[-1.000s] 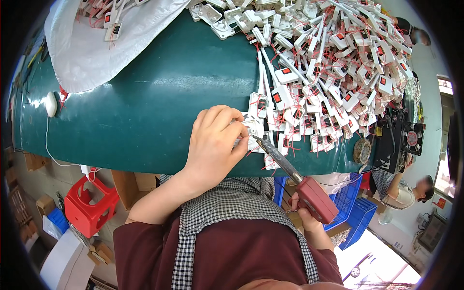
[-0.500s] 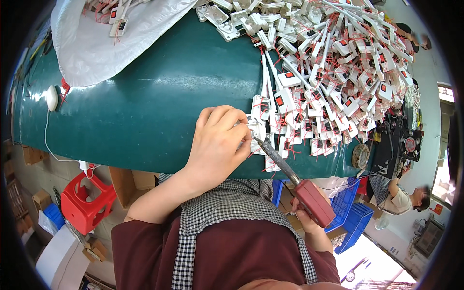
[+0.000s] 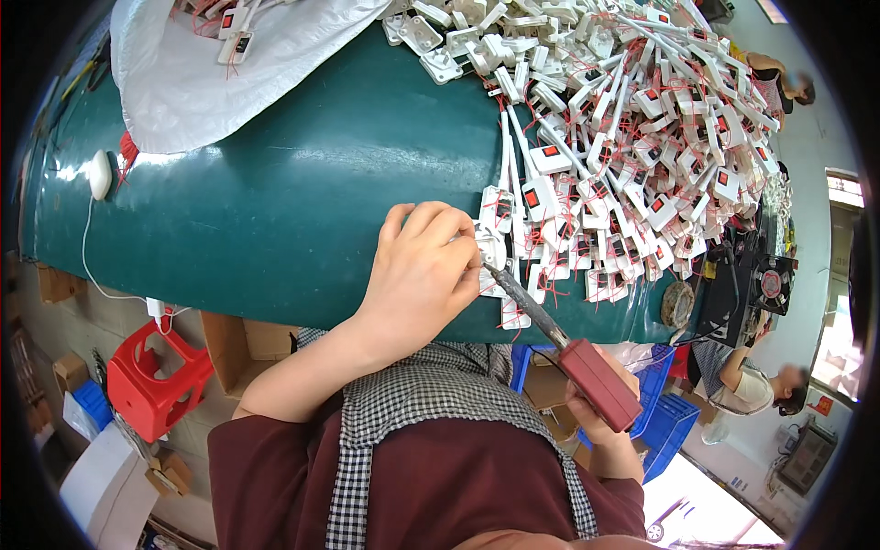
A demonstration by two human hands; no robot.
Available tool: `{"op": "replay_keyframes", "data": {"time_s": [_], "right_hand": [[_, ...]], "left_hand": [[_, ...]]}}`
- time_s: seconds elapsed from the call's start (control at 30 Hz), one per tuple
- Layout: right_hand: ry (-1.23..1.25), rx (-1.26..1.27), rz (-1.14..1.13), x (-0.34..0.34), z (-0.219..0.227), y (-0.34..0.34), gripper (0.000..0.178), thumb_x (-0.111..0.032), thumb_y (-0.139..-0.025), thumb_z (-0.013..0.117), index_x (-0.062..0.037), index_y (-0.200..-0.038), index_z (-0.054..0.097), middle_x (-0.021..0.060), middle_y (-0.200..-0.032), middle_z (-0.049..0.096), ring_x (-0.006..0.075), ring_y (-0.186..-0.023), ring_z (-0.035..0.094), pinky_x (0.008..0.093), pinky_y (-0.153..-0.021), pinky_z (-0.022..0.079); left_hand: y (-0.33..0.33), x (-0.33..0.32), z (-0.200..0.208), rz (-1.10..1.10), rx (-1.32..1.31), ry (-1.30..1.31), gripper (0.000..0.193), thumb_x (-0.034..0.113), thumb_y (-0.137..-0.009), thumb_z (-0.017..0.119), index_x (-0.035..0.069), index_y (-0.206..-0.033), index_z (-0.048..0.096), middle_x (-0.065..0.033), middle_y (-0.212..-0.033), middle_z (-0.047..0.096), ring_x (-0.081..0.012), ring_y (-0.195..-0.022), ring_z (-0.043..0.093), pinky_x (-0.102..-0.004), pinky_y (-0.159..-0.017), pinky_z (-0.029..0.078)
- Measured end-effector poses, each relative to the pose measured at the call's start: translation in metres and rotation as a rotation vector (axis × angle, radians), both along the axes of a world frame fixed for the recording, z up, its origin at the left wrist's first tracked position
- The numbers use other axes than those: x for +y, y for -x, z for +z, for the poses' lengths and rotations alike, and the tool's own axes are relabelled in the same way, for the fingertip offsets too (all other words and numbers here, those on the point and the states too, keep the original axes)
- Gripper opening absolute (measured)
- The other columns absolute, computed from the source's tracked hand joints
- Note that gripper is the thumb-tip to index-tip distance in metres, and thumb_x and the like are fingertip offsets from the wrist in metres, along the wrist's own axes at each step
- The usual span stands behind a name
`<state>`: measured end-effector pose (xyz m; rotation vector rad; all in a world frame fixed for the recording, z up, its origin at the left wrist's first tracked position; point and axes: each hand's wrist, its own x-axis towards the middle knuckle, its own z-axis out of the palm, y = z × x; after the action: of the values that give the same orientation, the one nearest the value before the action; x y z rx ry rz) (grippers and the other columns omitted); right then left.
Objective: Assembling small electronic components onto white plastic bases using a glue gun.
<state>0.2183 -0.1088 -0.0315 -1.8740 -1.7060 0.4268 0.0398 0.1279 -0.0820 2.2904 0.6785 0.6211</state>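
My left hand (image 3: pixel 417 280) is closed, its curled fingertips at the left edge of a small white plastic housing (image 3: pixel 492 249) near the front of the table. The fingers partly cover that piece, and any wire between them is hidden. My right hand (image 3: pixel 600 403) grips a soldering iron (image 3: pixel 600 385) by its dark red handle. From there the long metal barrel slants up and left, its tip at the housing beside my left fingertips. Just beyond lies a white switch piece (image 3: pixel 496 209) with a stem and red wires.
A large heap of white switch pieces (image 3: pixel 642 156) with red wires covers the green table's (image 3: pixel 302 211) right side. A white sheet (image 3: pixel 174 101) lies far left, near a white corded device (image 3: pixel 100 174). Right are a round brown pad (image 3: pixel 678 304) and a fan (image 3: pixel 771 282). A person (image 3: pixel 756 380) sits beyond.
The view has shifted slightly. My left hand stays at the housing, and the iron's tip remains there. My right hand and the red handle appear slightly farther right.
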Motion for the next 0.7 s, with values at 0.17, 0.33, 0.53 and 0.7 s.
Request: {"op": "replay_keyframes", "data": {"time_s": [0.17,0.33,0.53,0.7], "right_hand": [[0.01,0.213,-0.142,0.006,0.003,0.009,0.047,0.002,-0.068,0.071,0.0001,-0.114,0.06,0.0151,-0.096,0.068,0.0251,-0.077,0.07,0.0297,-0.069,0.055],[-0.049,-0.034,-0.082,0.011,0.003,0.009,0.042,0.006,-0.07,0.069,-0.0002,-0.11,0.061,0.013,-0.094,0.069,0.0243,-0.076,0.07,0.0291,-0.068,0.056],[-0.095,0.026,-0.097,0.013,0.003,0.01,0.047,0.007,-0.068,0.071,-0.0009,-0.113,0.06,0.0135,-0.092,0.069,0.0259,-0.076,0.07,0.0302,-0.068,0.056],[-0.023,0.094,-0.112,-0.023,-0.006,-0.009,0.055,-0.014,-0.073,0.078,0.0048,-0.119,0.056,0.0152,-0.098,0.068,0.0225,-0.075,0.069,0.0305,-0.067,0.054]], "left_hand": [[-0.001,-0.001,0.0,0.005,0.004,-0.008,0.01,0.007,-0.069,0.069,0.007,-0.074,0.061,-0.0032,-0.098,0.059,-0.0237,-0.105,0.053,-0.0399,-0.093,0.036],[-0.002,-0.001,0.0,0.013,-0.003,-0.016,0.009,0.007,-0.069,0.069,0.007,-0.073,0.061,-0.0033,-0.098,0.059,-0.0237,-0.104,0.053,-0.04,-0.093,0.036],[-0.002,-0.001,0.001,0.011,0.005,-0.016,0.009,0.007,-0.069,0.069,0.007,-0.073,0.061,-0.0036,-0.097,0.059,-0.0236,-0.104,0.053,-0.0398,-0.093,0.036],[0.001,0.0,0.002,0.015,0.022,-0.009,0.01,0.007,-0.069,0.069,0.007,-0.073,0.061,-0.0037,-0.098,0.059,-0.0236,-0.104,0.053,-0.0398,-0.094,0.036]]}}
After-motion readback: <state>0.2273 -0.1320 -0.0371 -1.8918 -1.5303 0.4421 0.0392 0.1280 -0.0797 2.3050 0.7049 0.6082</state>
